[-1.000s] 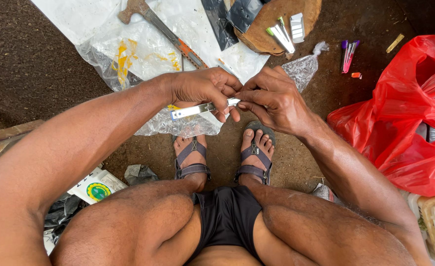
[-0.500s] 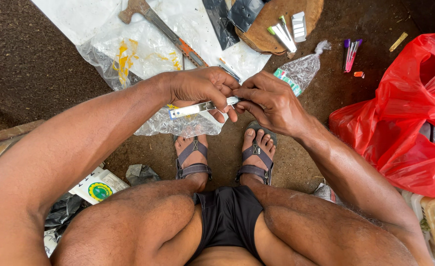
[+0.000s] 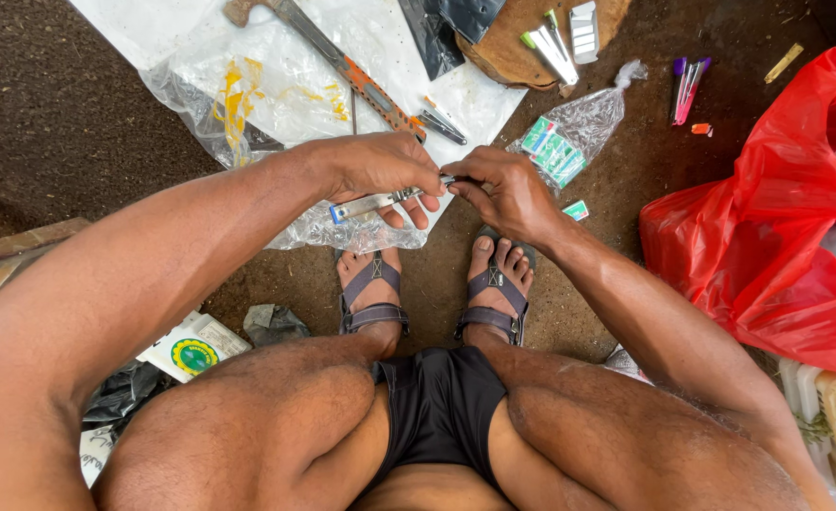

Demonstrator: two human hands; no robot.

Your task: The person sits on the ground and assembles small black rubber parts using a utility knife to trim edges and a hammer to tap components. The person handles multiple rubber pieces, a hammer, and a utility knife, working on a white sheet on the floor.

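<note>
Knees: my 2 bare thighs fill the bottom of the view, black shorts (image 3: 441, 407) between them.
Feet: 2 grey strap sandals (image 3: 372, 295) on rough brown dirt ground (image 3: 58, 123).
Left hand: my left hand (image 3: 380, 168) has its fingers clamped together on a slim flat metal tool (image 3: 370, 202), shiny, with a small blue mark near its left end.
Right hand: my right hand (image 3: 505, 189) has its fingers pinched tight on the tool's other end, the 2 hands meeting just above my toes.
Tool's place: held level in the air over the edge of a crumpled clear plastic bag (image 3: 342, 232).
Sheet: a white plastic sheet (image 3: 153, 28) lies beyond, smooth, with yellow smears on the clear film over it.
Long tool: a rusty metal bar with an orange handle (image 3: 366, 90) lies slanted across the sheet.
Small bag: a knotted clear bag of green-and-white packets (image 3: 564, 142) sits just beyond my right hand.
Red bag: a glossy red plastic bag (image 3: 777, 218), wrinkled, lies well to the right.
Far edge: a round brown tray (image 3: 512, 61) holds small white and green pieces.
</note>
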